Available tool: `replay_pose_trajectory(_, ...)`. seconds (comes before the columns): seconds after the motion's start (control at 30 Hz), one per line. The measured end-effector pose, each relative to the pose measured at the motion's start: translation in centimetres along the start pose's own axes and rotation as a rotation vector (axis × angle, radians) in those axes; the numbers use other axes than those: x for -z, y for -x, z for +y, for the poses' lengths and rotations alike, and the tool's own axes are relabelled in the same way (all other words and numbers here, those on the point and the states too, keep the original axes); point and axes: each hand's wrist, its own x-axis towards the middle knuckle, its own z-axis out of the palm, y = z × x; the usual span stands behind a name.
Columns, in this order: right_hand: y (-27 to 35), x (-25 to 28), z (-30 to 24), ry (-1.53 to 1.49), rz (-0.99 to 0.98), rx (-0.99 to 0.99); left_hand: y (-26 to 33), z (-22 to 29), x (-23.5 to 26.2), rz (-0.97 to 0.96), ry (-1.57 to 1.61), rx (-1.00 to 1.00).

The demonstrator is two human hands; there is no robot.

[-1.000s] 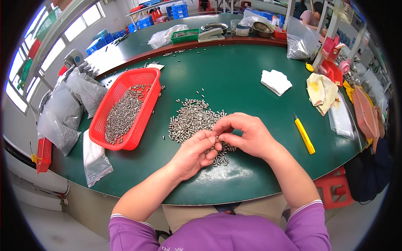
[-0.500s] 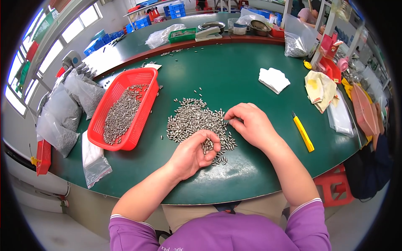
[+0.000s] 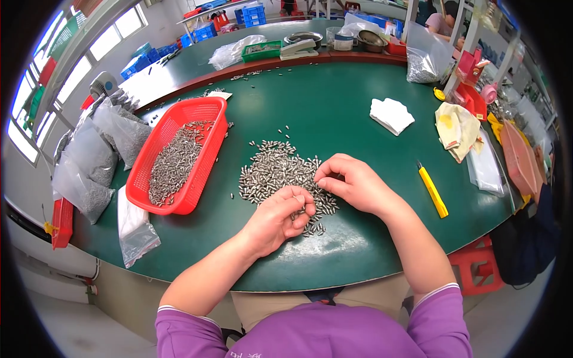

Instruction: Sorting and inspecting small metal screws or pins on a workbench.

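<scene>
The scene is brightly and evenly lit. Daylight comes through the windows (image 3: 36, 101) at the upper left, which are blown out to near white. The green table (image 3: 334, 101) carries a soft pale sheen close to its near edge, below the hands, and only faint, short shadows lie under the hands and beside the red basket (image 3: 152, 152). The fisheye lens bends the table's edge into a curve and squeezes things near the rim. A black border rings the round picture. The centre is sharp, with single metal pins (image 3: 268, 173) distinct; the far background is softer and small details there cannot be made out.
</scene>
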Motion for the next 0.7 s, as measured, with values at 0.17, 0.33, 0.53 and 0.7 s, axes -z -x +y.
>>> replay_pose_trajectory(0.17,0.2,0.0,-1.0,-0.487,-0.209,-0.042,0.0,0.1,0.0,-0.059,0.009,-0.016)
replay_pose_trajectory(0.33,0.1,-0.5,-0.8,-0.553,-0.204,-0.016,0.0,0.1,-0.1,-0.041,0.019,-0.025)
replay_pose_trajectory(0.53,0.1,-0.8,-1.0,-0.436,-0.165,0.072,0.1,0.2,-0.3,-0.061,0.003,-0.014)
replay_pose_trajectory(0.7,0.0,-0.4,-1.3,-0.248,-0.021,0.096,0.0,0.1,-0.1,-0.067,-0.003,-0.004)
